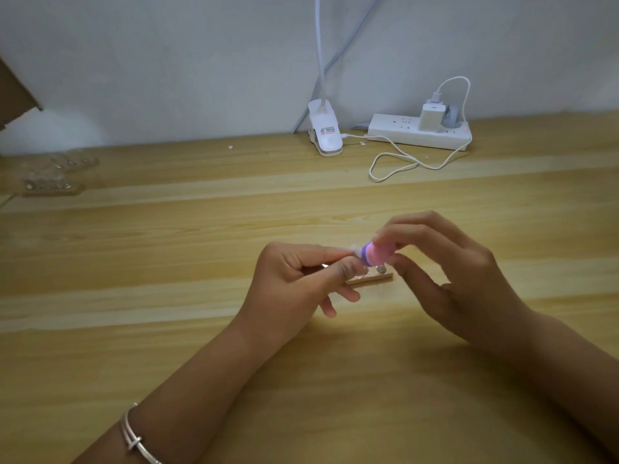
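Above the middle of the tabletop [167, 256], your left hand [294, 279] pinching the pale tip of a pink-and-purple fuzzy piece [477, 254], your right hand [452, 272] curled round its pink end, small wooden strip [371, 279] just beneath, power strip [398, 130] and lamp clip [326, 137] by the grey wall [167, 61].

Upper right of centre, a white clip lamp [325, 135] stands beside a power strip [398, 132] with a charger [431, 119] plugged in, its cable [397, 164] looped on the wooden surface [167, 296]. Clear packets [50, 185] lie at far left.
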`<action>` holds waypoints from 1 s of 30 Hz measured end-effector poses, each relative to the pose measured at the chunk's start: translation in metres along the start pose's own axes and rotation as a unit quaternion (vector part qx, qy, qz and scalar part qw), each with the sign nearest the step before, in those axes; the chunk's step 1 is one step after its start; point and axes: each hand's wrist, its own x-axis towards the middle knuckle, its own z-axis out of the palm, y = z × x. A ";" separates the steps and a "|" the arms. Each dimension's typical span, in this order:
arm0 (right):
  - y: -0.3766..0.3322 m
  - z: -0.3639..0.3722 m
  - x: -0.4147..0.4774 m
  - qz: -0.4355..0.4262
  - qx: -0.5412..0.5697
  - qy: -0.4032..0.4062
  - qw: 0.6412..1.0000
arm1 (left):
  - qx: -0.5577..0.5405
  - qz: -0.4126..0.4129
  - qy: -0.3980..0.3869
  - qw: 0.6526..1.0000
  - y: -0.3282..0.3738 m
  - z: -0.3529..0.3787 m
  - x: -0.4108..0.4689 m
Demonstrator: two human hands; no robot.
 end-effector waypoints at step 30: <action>-0.005 0.014 0.001 0.052 0.082 0.026 0.995 | 0.010 -0.009 -0.010 1.000 -0.003 0.000 0.000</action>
